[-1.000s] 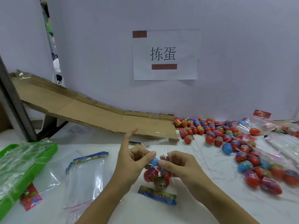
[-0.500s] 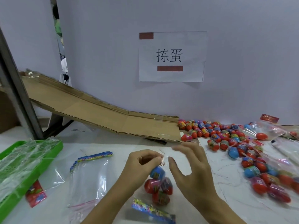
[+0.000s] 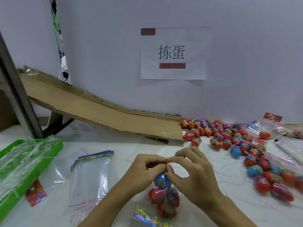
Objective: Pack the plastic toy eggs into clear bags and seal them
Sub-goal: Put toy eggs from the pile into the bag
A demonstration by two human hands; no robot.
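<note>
We count four eggs, one blue egg (image 3: 161,179) and seemingly three red, inside the clear bag (image 3: 165,199) above the tabletop (image 3: 114,161); our left hand (image 3: 144,174) and right hand (image 3: 195,174) pinch its top together.

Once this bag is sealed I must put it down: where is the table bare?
Bare tabletop lies between the stack of empty bags, the cardboard ramp and the hands. The right side is crowded with loose eggs and filled bags.
</note>
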